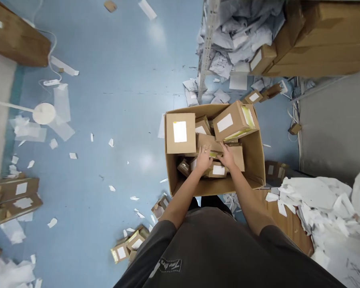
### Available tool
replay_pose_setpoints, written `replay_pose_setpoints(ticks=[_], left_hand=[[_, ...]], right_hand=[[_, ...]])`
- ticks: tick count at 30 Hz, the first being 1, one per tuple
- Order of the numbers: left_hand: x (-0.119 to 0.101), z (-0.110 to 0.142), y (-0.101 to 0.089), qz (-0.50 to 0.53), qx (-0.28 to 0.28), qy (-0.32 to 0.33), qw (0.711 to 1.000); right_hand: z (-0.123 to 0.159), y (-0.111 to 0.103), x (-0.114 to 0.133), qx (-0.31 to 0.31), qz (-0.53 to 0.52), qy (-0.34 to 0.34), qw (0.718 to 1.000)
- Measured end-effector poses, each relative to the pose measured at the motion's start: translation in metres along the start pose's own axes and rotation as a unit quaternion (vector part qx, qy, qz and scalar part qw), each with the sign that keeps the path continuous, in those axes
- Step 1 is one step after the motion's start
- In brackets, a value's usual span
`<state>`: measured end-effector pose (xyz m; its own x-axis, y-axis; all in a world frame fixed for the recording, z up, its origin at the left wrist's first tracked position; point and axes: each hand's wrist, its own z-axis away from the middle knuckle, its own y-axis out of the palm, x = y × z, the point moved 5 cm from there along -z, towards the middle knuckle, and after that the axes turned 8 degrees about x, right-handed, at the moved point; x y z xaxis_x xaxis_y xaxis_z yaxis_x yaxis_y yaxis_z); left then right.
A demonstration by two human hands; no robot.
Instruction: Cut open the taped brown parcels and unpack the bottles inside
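Note:
A large open carton [261, 160] stands in front of me, filled with several smaller boxes. In its middle lies a brown cardboard box [209, 141] with a strip of yellow tape on its near side. My left hand [204, 159] grips the near left part of this box, fingers over its top. My right hand [227, 157] holds it on the near right, thumb toward the left hand. The box's underside is hidden. A labelled square box [181, 134] sits high at the carton's left, and a taped box [234, 121] rests tilted at the right back.
A metal shelf post [209, 44] rises behind the carton, beside grey-white mailing bags [240, 36]. White paper scraps [321, 200] heap at the right. Small boxes [129, 244] lie on the blue floor [108, 120] at the left, among paper bits.

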<state>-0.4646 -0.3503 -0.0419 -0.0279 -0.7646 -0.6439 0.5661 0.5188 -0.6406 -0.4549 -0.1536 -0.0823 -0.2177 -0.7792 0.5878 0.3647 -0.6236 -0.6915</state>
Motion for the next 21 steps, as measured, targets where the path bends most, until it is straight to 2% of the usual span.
replay_pose_setpoints(ticks=[2, 4, 7, 9, 12, 15, 18, 21], left_hand=[[0.008, -0.036, 0.013, -0.002, 0.039, -0.07, 0.997], [0.027, -0.062, 0.021, 0.005, 0.064, -0.142, 0.988], [0.052, -0.078, 0.028, 0.025, 0.061, -0.212, 0.975], [0.056, -0.078, 0.032, 0.01, 0.045, -0.217, 0.975], [0.045, -0.066, 0.035, -0.026, 0.015, -0.212, 0.977], [0.023, -0.042, 0.034, -0.046, -0.015, -0.228, 0.973], [-0.001, -0.01, 0.031, -0.046, -0.04, -0.211, 0.976], [-0.014, 0.031, 0.023, -0.033, -0.075, -0.161, 0.983]], right_hand=[[-0.004, 0.006, -0.021, 0.023, 0.005, 0.047, 0.999], [-0.011, 0.015, -0.039, 0.047, 0.005, 0.09, 0.995], [-0.022, 0.031, -0.057, 0.077, -0.02, 0.118, 0.99], [-0.028, 0.042, -0.061, 0.085, -0.048, 0.098, 0.99], [-0.027, 0.047, -0.059, 0.071, -0.083, 0.061, 0.992], [-0.011, 0.038, -0.057, 0.058, -0.085, 0.057, 0.993], [0.022, 0.021, -0.049, 0.052, -0.067, 0.059, 0.995], [0.062, 0.005, -0.029, 0.016, -0.041, 0.054, 0.998]])
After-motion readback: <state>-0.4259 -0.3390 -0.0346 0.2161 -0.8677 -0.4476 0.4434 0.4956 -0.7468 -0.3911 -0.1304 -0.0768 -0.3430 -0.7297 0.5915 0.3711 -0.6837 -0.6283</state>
